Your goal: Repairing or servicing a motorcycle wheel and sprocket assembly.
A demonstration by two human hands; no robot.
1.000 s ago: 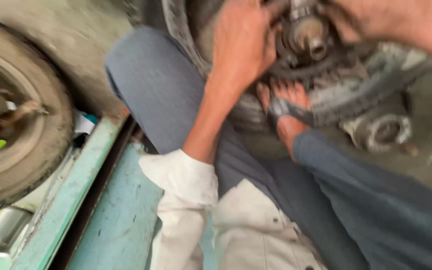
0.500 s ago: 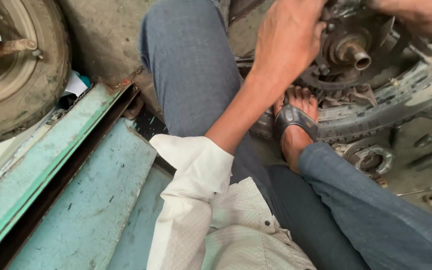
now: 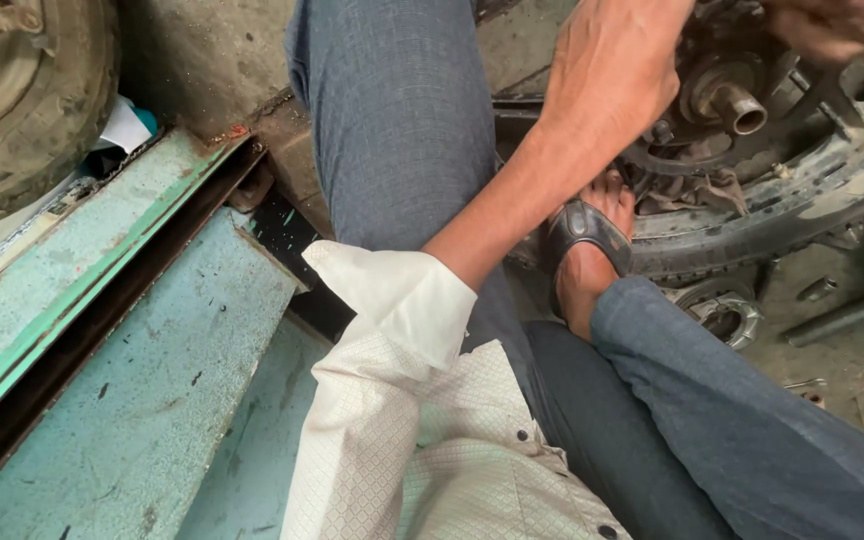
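Observation:
A dirty wheel hub [image 3: 737, 105] with a protruding axle stub sits inside a black tyre [image 3: 802, 205] lying at the upper right. My left hand [image 3: 612, 70] reaches out from a white sleeve and clasps the left side of the hub, its fingers hidden behind the hub's edge. My right hand [image 3: 832, 22] is blurred and cut by the top edge, just above the hub; I cannot see what it holds. My foot in a dark sandal [image 3: 587, 240] presses on the tyre below the hub.
My legs in blue-grey trousers fill the middle. A second worn tyre [image 3: 22, 90] lies at top left. A teal metal step with a dark groove [image 3: 102, 300] runs along the left. A metal ring [image 3: 722, 315] and a rod [image 3: 842, 312] lie on the floor at right.
The view has swung so the hub sits further right and higher. My left hand has stayed on the hub and my foot on the tyre.

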